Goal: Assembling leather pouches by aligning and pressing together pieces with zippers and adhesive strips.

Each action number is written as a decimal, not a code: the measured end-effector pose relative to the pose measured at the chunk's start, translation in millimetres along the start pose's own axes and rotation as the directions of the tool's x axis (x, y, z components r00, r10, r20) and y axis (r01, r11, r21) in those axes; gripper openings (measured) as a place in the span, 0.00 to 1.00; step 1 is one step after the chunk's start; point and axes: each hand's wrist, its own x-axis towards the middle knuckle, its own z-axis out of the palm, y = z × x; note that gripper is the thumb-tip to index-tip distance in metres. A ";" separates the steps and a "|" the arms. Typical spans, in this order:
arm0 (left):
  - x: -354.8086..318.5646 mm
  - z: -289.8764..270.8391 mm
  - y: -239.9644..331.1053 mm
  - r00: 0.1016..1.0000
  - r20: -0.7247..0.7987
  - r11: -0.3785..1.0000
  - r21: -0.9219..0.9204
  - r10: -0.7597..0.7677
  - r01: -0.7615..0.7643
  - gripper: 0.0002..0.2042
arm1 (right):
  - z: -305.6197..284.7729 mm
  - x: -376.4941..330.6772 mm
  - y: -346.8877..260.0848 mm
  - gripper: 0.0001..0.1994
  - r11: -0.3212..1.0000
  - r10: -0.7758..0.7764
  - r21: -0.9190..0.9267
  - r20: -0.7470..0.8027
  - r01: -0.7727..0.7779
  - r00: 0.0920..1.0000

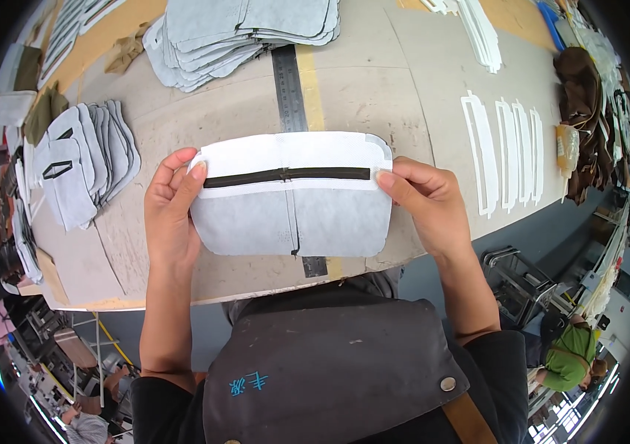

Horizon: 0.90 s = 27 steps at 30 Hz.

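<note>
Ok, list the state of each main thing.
Cloth panel, held, spread flat.
Left fingers, closed on its left end.
Right fingers, closed on its right end.
Ruler, lying flat, partly hidden.
Left stack, fanned out.
Far stack, piled unevenly.
Near white frames, laid side by side.

The worktop [381,96] has a grey-beige, scuffed covering and a curved-looking front edge. At its far side lies a pile of light grey panels [255,18], beside a tan scrap [127,52]. A dark ruler [290,85] and a yellow strip [310,85] run side by side toward the front. Smaller grey pieces [111,159] overlap at left; slim white frames [483,140] line up at right.
</note>
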 end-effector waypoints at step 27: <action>2.5 -0.6 -2.2 1.000 -0.009 1.000 0.021 0.002 -0.002 0.16 | 11.5 -10.6 -10.0 0.04 0.977 -0.055 0.212 0.097 0.034 0.994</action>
